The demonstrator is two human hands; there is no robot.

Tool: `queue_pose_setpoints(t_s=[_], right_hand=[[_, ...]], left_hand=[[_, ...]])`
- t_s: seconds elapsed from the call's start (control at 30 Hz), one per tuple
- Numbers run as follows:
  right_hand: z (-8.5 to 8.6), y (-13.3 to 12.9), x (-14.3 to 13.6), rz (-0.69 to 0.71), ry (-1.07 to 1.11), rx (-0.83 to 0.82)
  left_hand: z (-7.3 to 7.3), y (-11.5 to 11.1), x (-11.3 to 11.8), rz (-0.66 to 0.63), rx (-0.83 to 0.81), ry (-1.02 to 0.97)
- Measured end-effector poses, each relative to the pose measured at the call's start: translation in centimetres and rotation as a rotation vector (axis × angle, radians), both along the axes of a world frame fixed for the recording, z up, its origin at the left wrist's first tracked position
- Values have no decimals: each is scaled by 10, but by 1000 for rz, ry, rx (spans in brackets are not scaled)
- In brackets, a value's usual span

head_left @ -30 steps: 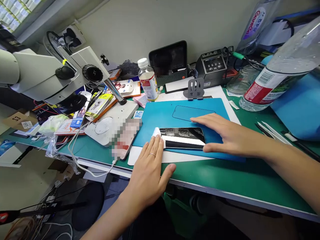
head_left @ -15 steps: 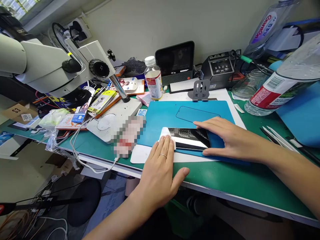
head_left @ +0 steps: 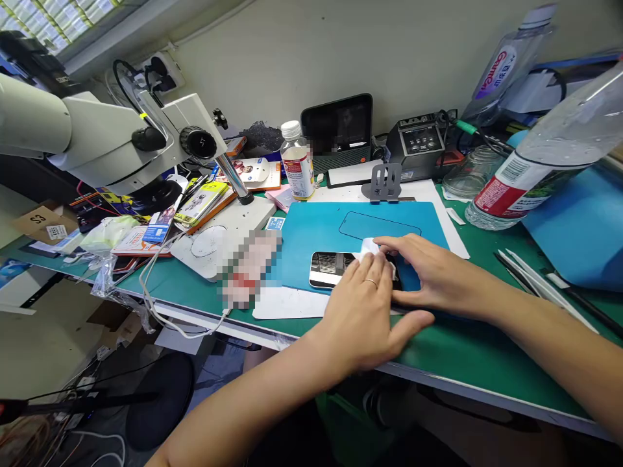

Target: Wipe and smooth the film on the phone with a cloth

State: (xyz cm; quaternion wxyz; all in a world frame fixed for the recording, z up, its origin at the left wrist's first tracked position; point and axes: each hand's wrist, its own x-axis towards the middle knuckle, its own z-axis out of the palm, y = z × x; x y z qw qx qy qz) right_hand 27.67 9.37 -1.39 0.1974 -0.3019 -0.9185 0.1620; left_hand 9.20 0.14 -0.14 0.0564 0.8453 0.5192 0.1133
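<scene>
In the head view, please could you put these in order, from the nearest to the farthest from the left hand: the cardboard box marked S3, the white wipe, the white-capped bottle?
1. White wipe: nearest, partly covered by the left hand.
2. White-capped bottle: behind the blue mat, toward the wall.
3. Cardboard box marked S3: farthest, at far left.

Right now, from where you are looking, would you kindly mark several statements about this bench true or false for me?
1. The left hand is on a white cloth over the black phone. True.
2. The phone stands upright. False: it lies flat on the blue mat.
3. The right hand is at the phone's right end. True.
4. The microscope is right of the mat. False: it is on the left.
</scene>
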Motion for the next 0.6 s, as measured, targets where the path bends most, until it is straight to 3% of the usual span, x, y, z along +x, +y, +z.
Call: queue_pose_setpoints(t_s=[0.3,0.6], right_hand=[[5,-1,0,46,1,-2],[6,5,9,27,-31,-85]], left_hand=[[-3,-4,6,-44,42,2],[2,10,24,-61,34,23]])
